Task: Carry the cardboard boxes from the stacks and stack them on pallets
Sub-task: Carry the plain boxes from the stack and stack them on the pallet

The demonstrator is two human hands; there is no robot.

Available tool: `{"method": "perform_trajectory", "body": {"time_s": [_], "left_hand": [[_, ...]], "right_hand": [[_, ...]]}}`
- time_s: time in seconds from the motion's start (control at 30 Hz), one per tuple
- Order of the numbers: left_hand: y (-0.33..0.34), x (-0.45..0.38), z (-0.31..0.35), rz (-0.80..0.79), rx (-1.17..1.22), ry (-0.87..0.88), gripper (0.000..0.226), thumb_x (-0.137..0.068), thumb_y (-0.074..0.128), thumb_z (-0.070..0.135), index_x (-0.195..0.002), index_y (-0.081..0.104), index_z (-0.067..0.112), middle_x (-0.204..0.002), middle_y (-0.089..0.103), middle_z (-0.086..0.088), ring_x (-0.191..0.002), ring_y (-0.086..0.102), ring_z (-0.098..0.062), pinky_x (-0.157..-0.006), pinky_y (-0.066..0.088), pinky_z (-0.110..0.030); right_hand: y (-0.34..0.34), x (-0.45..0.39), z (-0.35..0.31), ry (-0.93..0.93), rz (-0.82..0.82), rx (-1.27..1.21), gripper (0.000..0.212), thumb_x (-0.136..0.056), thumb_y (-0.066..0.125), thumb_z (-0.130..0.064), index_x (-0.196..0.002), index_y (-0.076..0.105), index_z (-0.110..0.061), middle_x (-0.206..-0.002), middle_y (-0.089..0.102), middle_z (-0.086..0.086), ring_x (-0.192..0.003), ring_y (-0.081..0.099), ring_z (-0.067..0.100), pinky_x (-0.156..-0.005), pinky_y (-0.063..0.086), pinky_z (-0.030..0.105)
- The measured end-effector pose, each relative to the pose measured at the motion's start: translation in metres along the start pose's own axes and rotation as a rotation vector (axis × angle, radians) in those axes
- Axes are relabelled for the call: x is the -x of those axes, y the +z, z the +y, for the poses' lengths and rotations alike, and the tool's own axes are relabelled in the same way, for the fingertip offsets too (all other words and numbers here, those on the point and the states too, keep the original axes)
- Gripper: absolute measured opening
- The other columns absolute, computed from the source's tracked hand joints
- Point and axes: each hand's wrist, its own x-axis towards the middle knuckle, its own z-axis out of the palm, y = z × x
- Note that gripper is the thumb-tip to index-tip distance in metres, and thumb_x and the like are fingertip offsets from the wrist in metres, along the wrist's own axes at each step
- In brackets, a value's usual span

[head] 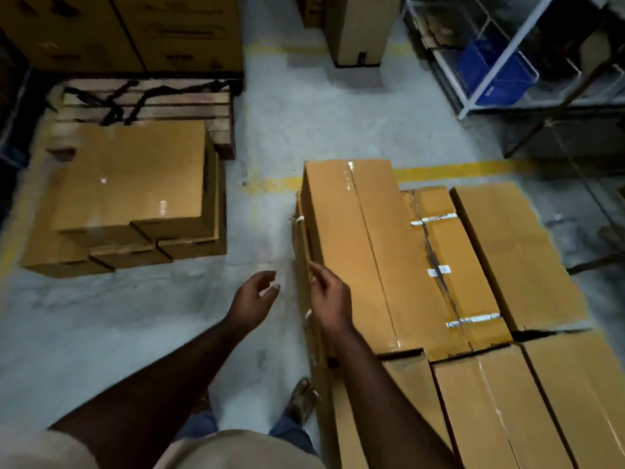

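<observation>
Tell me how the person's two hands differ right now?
The right hand is at the left edge of the tall long box, fingers pinching what looks like a strap there; the left hand hangs in the air over the floor, touching nothing. The right hand's fingers are closed on the strap; the left hand's are loosely curled. Both are bare and reach forward.

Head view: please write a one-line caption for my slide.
Right hand reaches the edge of a long cardboard box on the stack; left hand hangs open; stacked boxes wait on the pallet.
</observation>
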Motion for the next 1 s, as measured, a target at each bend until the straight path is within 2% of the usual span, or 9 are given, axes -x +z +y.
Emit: {"method": "perform_trajectory", "body": {"time_s": [0.1,0.17,0.27,0.33,0.47,0.57,0.73,0.87,1.0], "left_hand": [[-0.069,-0.004,-0.025,0.083,0.130,-0.038,0.025,-0.098,0.069,0.011,-0.123,0.070,0.009,-0.115,0.074,-0.005,-0.108,0.070,-0.019,-0.102,0.055,-0.046],[-0.125,-0.002,-0.049,0.143,0.186,-0.060,0.023,-0.099,0.067,0.009,-0.121,0.071,0.007,-0.112,0.075,-0.006,-0.105,0.070,-0.018,-0.101,0.055,-0.043],[-0.211,0.005,-0.090,0.227,0.254,-0.105,0.020,-0.100,0.064,0.006,-0.118,0.071,0.010,-0.111,0.073,-0.007,-0.102,0.068,-0.018,-0.097,0.054,-0.037],[-0.276,0.005,-0.121,0.267,0.277,-0.121,0.020,-0.100,0.063,0.007,-0.119,0.070,0.013,-0.113,0.073,-0.006,-0.105,0.068,-0.019,-0.093,0.053,-0.033],[-0.388,0.000,-0.175,0.351,0.302,-0.189,0.020,-0.101,0.064,0.015,-0.120,0.070,0.017,-0.114,0.073,-0.002,-0.107,0.068,-0.019,-0.094,0.056,-0.039],[-0.437,-0.017,-0.187,0.355,0.312,-0.219,0.017,-0.100,0.066,0.020,-0.116,0.070,0.025,-0.112,0.074,-0.001,-0.105,0.069,-0.020,-0.087,0.056,-0.035],[-0.509,-0.084,-0.194,0.325,0.249,-0.238,0.014,-0.099,0.067,0.019,-0.108,0.069,0.029,-0.100,0.074,-0.003,-0.090,0.068,-0.020,-0.080,0.053,-0.033],[-0.548,-0.160,-0.220,0.307,0.196,-0.313,0.015,-0.097,0.069,0.015,-0.111,0.072,0.019,-0.099,0.074,-0.003,-0.086,0.064,-0.018,-0.080,0.050,-0.031],[-0.580,-0.250,-0.254,0.314,0.169,-0.436,0.014,-0.098,0.069,0.016,-0.111,0.071,0.020,-0.100,0.073,0.000,-0.094,0.065,-0.019,-0.085,0.050,-0.032]], "right_hand": [[0.058,-0.006,-0.035,-0.014,-0.068,-0.033,0.034,-0.101,0.057,-0.017,-0.133,0.069,-0.023,-0.126,0.072,-0.010,-0.117,0.066,0.002,-0.105,0.054,0.035],[0.107,-0.008,-0.058,-0.016,-0.133,-0.047,0.033,-0.101,0.058,-0.013,-0.131,0.070,-0.019,-0.122,0.074,-0.008,-0.114,0.067,0.002,-0.104,0.055,0.038],[0.180,-0.013,-0.092,0.018,-0.235,-0.062,0.030,-0.099,0.058,-0.018,-0.125,0.071,-0.024,-0.110,0.078,-0.010,-0.105,0.072,0.006,-0.099,0.058,0.044],[0.233,-0.013,-0.126,0.052,-0.266,-0.088,0.025,-0.102,0.060,-0.014,-0.120,0.072,-0.027,-0.110,0.078,-0.008,-0.104,0.073,0.010,-0.099,0.059,0.043],[0.322,-0.018,-0.189,0.128,-0.294,-0.172,0.025,-0.103,0.061,-0.012,-0.111,0.073,-0.033,-0.111,0.078,-0.004,-0.105,0.073,0.017,-0.096,0.057,0.041],[0.363,-0.029,-0.224,0.129,-0.367,-0.183,0.024,-0.102,0.063,-0.010,-0.115,0.073,-0.028,-0.111,0.078,-0.005,-0.104,0.073,0.011,-0.095,0.058,0.033],[0.438,-0.082,-0.258,0.198,-0.430,-0.212,0.025,-0.102,0.063,-0.012,-0.114,0.071,-0.032,-0.116,0.076,-0.004,-0.110,0.071,0.016,-0.101,0.056,0.037],[0.507,-0.154,-0.257,0.291,-0.493,-0.215,0.026,-0.103,0.061,-0.012,-0.120,0.069,-0.032,-0.118,0.074,-0.009,-0.114,0.068,0.014,-0.105,0.054,0.038],[0.605,-0.243,-0.234,0.414,-0.554,-0.210,0.028,-0.103,0.062,-0.019,-0.123,0.065,-0.039,-0.123,0.070,-0.014,-0.120,0.064,0.014,-0.108,0.052,0.043]]}}
